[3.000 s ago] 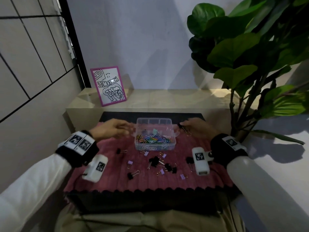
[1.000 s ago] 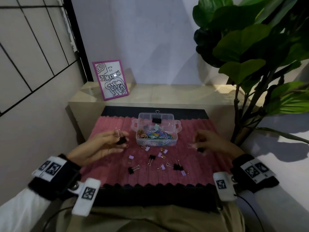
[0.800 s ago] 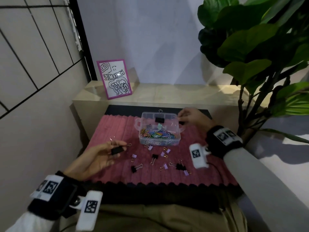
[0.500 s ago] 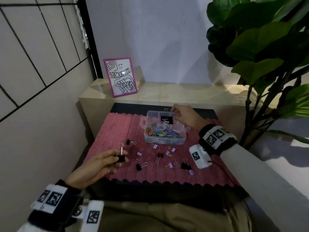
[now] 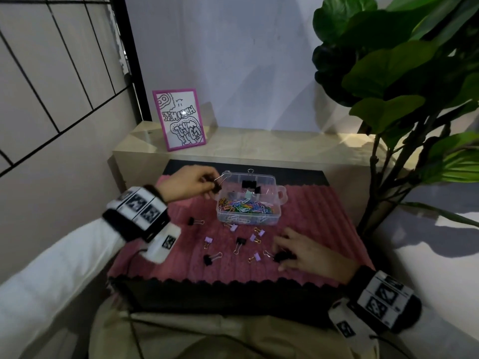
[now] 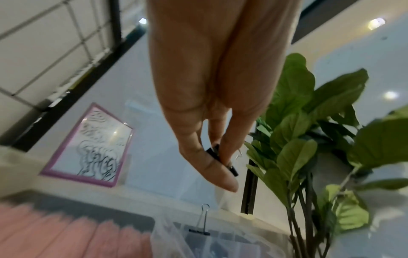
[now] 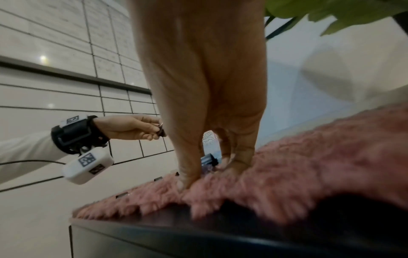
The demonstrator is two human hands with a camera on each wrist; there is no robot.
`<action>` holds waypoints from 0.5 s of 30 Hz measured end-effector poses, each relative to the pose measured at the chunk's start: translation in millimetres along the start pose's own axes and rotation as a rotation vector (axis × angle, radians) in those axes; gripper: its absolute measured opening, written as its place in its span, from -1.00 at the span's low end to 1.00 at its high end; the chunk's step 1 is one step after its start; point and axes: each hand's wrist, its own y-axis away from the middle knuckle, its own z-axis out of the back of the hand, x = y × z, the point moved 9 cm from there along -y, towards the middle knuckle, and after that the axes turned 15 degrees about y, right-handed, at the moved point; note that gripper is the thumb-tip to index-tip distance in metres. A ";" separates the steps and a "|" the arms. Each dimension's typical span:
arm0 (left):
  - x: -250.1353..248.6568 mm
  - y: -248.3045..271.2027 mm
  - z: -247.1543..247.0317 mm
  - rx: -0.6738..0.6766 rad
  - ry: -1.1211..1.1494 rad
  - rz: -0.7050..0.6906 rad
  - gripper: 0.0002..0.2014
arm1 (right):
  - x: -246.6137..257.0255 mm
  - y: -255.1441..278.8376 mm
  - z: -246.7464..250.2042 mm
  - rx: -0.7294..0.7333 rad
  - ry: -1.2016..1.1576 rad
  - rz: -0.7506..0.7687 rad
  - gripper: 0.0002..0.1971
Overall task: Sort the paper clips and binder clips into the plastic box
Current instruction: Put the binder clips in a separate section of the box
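Pink ribbed mat point(image 5: 305, 224) over a dark table top; pale shelf beyond it, tiled wall to the left.

- Plastic box point(image 5: 269, 218): clear, at the far middle of the mat. Near compartment holds a heap of coloured paper clips point(image 5: 243, 206); far compartments hold black binder clips point(image 5: 249, 184).
- Left hand point(image 5: 186, 187): raised just left of the box's far-left corner, thumb and fingers pinching a black binder clip point(image 6: 223, 163), its wire handles pointing toward the box.
- Right hand point(image 5: 308, 251): down on the near-right part of the mat, fingers curled around another black binder clip point(image 5: 281, 256); whether the clip has left the mat cannot be told.
- Loose clips on the mat, near side of the box: black ones at point(image 5: 191, 221), point(image 5: 240, 241) and point(image 5: 207, 259); small lilac ones point(image 5: 208, 239) scattered between them.
- Pink-framed drawing point(image 5: 179, 119): leaning on the shelf, far left.
- Large-leaved plant point(image 5: 394, 73): far right.
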 end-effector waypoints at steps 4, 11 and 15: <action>-8.2 -48.4 -4.7 0.077 -0.201 0.029 -0.78 | -2.0 1.3 4.4 -0.011 -0.097 0.003 -0.68; -9.4 -84.8 -17.9 0.113 -0.378 0.102 -0.77 | -7.8 8.1 6.1 -0.065 -0.183 -0.051 -0.74; -2.4 -93.5 -36.2 0.196 -0.495 0.126 -0.77 | -13.5 8.1 5.6 -0.027 -0.235 -0.100 -0.75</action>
